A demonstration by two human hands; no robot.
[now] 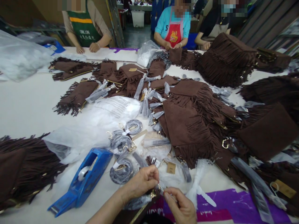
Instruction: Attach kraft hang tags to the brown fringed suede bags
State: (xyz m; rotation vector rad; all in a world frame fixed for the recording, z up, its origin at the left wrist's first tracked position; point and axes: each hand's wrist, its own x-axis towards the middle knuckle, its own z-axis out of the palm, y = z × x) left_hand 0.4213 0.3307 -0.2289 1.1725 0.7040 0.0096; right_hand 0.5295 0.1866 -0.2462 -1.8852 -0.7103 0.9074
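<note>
The left hand (142, 182) is curled shut, thumb and forefinger pinching one end of a thin clear strip (162, 188). The right hand (181, 207) pinches the other end, so the strip sits between them at the near table edge, just above a gold zip (140, 213). What the strip is exactly is too small to tell. It looks slick, and both grips are fingertip-only, so a slip seems the likeliest fault; once dropped it could be lost among the clear wrappers and the white plastic (93, 130) lying about. Just beyond the left hand lie grey wrapped coils (121, 169) and a paper tag (171, 168), which a wide wrist movement might push off their spot. The blue tape dispenser (86, 177) stands near the left forearm, and its cutter could catch skin. Further out, the fringe of the brown bags (189, 124) could tangle with loose hardware.
</note>
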